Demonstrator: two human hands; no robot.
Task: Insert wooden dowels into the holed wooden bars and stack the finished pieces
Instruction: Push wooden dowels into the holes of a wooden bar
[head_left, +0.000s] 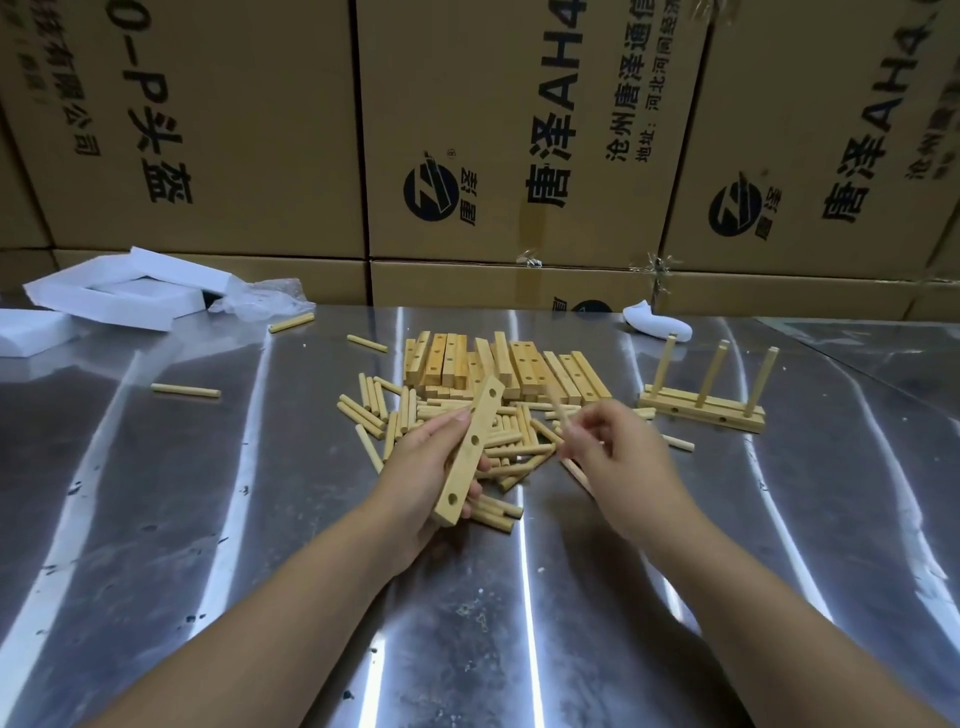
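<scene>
My left hand (426, 467) grips a holed wooden bar (470, 449), tilted with its three holes facing me, above a loose pile of dowels (410, 415). My right hand (608, 457) pinches a thin, motion-blurred dowel (558, 410) just right of the bar, apart from it, and holds more dowels lower in the palm. Behind the pile lies a heap of holed bars (519, 366). A finished piece (701, 405), a bar with three upright dowels, stands at the right.
The metal table (260, 519) carries stray dowels (185, 389) at the left. White foam pieces (119, 296) and plastic wrap lie at the far left, a white object (657, 325) at the far right. Stacked cardboard boxes (467, 130) wall off the back.
</scene>
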